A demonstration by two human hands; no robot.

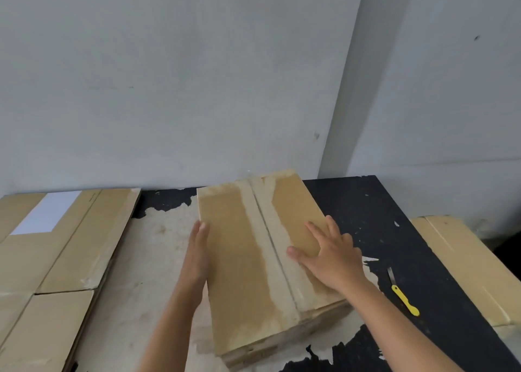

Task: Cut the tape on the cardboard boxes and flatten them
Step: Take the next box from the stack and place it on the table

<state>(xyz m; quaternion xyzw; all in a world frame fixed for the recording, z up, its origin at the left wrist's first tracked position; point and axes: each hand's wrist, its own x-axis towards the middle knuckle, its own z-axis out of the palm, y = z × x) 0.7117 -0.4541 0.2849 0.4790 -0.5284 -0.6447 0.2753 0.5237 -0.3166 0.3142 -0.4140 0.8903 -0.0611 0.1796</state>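
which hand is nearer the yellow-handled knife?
Right. The right hand lies flat on the box top, just left of the yellow-handled knife on the table. The left hand rests against the box's far left side.

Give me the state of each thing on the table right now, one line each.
Centre box: closed, flaps meeting along the middle seam, not flattened.
Left hand: open, straight fingers against the box's left side.
Right hand: open, fingers spread flat on the box top.
Yellow cutter: lying unheld on the table, right of the box.
Cardboard at left: flattened, stacked.
Box at right: partly out of frame.
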